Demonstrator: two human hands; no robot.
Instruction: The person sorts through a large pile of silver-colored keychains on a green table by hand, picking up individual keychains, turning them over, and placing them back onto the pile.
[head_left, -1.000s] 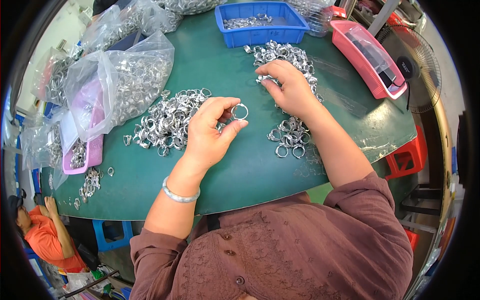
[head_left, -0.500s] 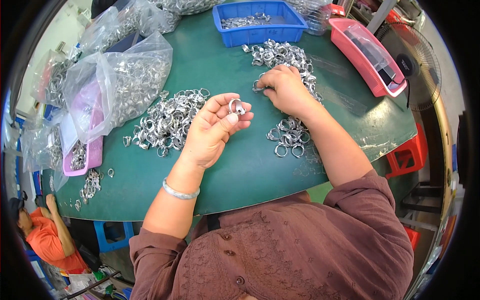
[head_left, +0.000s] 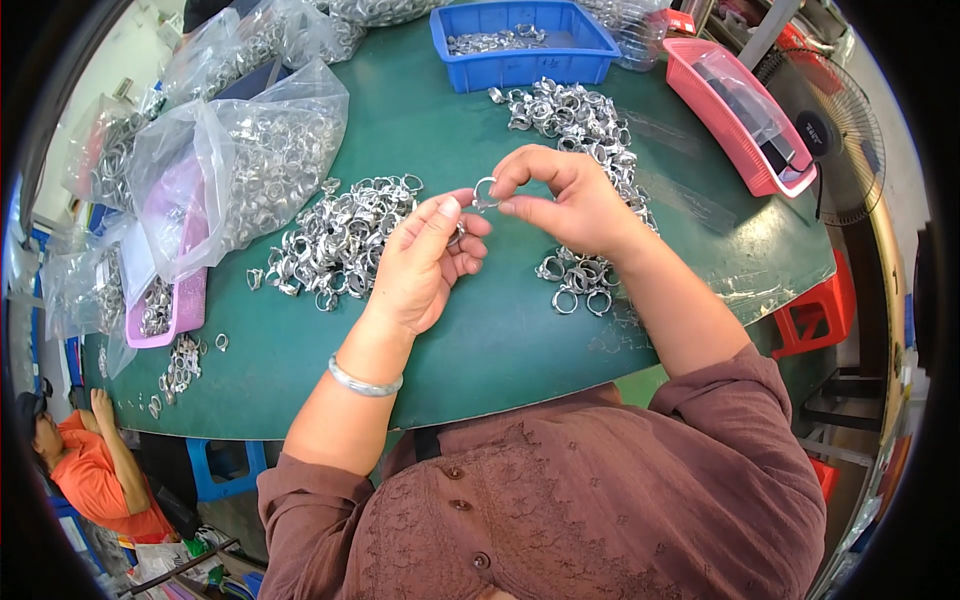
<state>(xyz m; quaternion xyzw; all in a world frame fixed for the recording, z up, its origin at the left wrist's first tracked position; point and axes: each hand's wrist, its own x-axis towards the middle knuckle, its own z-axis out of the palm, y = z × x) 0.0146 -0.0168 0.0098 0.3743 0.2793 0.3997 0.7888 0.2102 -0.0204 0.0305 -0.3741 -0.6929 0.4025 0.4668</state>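
My right hand [head_left: 570, 200] pinches a silver metal ring [head_left: 485, 194] between thumb and fingertips, above the middle of the table. Close against that ring are the thumb and forefinger of my left hand [head_left: 425, 255]; I cannot tell whether they touch it. Another ring [head_left: 457, 235] shows partly inside the curled fingers of my left hand, mostly hidden. Beside my left hand lies a heap of similar rings [head_left: 335, 245]. A second heap [head_left: 575, 115] stretches from the far middle down past my right hand, which covers part of it.
The green table [head_left: 480, 340] holds a blue tray [head_left: 525, 68] with metal pieces, a pink basket [head_left: 735, 120], a lilac basket [head_left: 190, 310] and a clear bag [head_left: 285, 150] of rings. Small pieces [head_left: 182, 365] lie at the left. A fan [head_left: 830, 130] stands right; a person in orange [head_left: 105, 480] sits left.
My right hand has come from the right-hand heap toward my left hand, bringing a ring. The ring in my left hand has shifted lower into its fingers, and the thumb has lifted.
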